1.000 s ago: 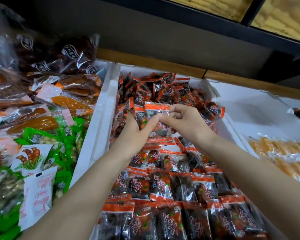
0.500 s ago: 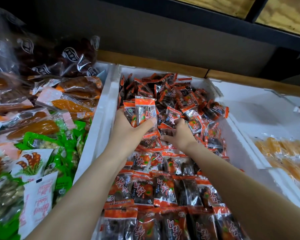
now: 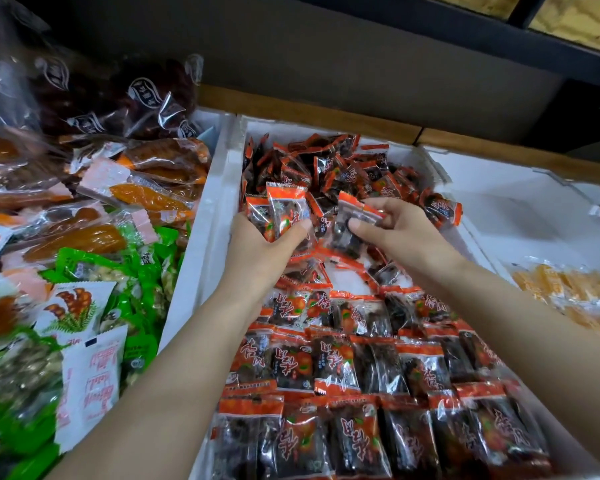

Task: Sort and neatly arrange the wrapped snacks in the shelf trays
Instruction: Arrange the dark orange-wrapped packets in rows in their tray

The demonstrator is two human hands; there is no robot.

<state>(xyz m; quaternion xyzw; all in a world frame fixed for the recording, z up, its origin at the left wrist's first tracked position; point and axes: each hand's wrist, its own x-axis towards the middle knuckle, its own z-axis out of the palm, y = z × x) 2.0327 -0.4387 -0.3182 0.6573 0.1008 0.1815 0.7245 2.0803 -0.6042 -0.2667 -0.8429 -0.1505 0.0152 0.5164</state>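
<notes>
A white tray (image 3: 212, 237) holds many small red-and-black wrapped snacks. Those in front lie in neat rows (image 3: 340, 368); those at the back form a loose pile (image 3: 343, 168). My left hand (image 3: 257, 247) grips a small stack of snack packets (image 3: 283, 211) upright over the tray's left middle. My right hand (image 3: 399, 230) pinches a single snack packet (image 3: 352, 220) just right of that stack, above a small bare patch of tray floor (image 3: 343, 277).
The left tray carries green packets (image 3: 94, 268), white sachets (image 3: 89, 382), orange dried-fruit bags (image 3: 142, 195) and dark clear bags (image 3: 94, 95). A white tray on the right (image 3: 520, 209) holds yellow wrapped snacks (image 3: 575, 289). A dark shelf (image 3: 361, 57) hangs overhead.
My right hand has lifted a single packet out of the pile and brought it up beside the stack. My left hand still holds its stack in about the same spot.
</notes>
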